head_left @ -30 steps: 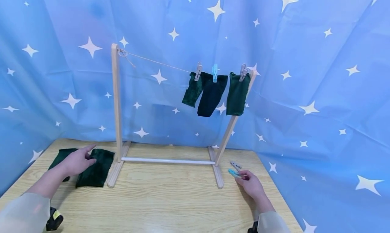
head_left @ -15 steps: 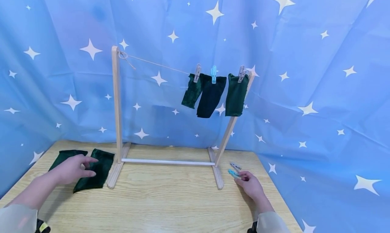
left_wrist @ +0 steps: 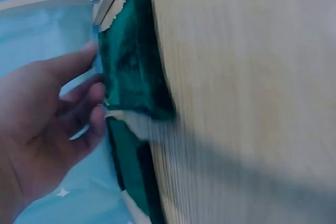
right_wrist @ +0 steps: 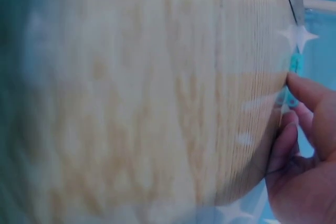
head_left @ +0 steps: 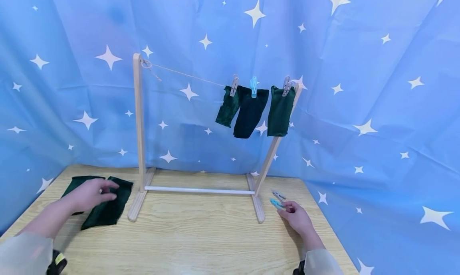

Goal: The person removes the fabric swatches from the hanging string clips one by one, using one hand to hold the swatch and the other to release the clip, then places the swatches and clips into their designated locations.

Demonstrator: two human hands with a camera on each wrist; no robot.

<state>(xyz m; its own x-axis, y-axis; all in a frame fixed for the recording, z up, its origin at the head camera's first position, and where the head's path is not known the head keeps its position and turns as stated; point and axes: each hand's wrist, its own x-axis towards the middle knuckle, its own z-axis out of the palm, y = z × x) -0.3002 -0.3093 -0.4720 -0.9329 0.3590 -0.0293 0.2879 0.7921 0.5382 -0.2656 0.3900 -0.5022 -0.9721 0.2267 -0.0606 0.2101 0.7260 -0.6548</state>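
and there it goes: the green cloth (head_left: 114, 206) just left of the wooden rack (head_left: 138, 119) slides askew, away from it, handling apparently under way! over it the left hand (head_left: 88, 194) has fingers apart, contact unclear; right of the rack, the right hand's (head_left: 299, 220) fingers stay clamped on a blue clip (head_left: 276, 204).

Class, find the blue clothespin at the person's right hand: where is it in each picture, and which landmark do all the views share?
Head: blue clothespin, lower right, at the right hand.
Left wrist: not in the picture.
Right wrist: near the right edge, above mid-height, partly covered by the right hand.
Shared landmark: the wood-grain table.
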